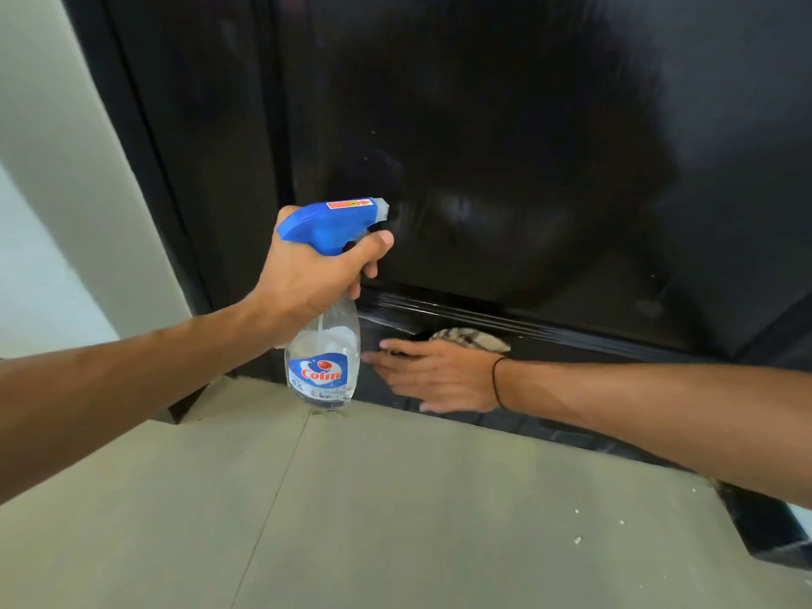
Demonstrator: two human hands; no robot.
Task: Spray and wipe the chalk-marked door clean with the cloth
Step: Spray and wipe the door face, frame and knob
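the left hand [307,279] grips the neck of the spray bottle [323,345], nozzle facing the black door [505,147]; the right hand [439,375], fingers straight, presses the checked cloth [470,338] flat against the door's bottom panel, just above the floor [395,520]

Looks like the doorway of a home or flat, seen low at the threshold. Marked as such by a tall, glossy black panelled door [505,147] with a ridged moulding across its lower part, set in a matching black frame [175,191] against a plain pale painted wall [66,169]. Underfoot, large beige floor tiles [351,498] with thin grout lines, flecked with a few white crumbs [578,540]. Domestic touch: a clear household glass-cleaner spray bottle with a blue trigger head [325,345].
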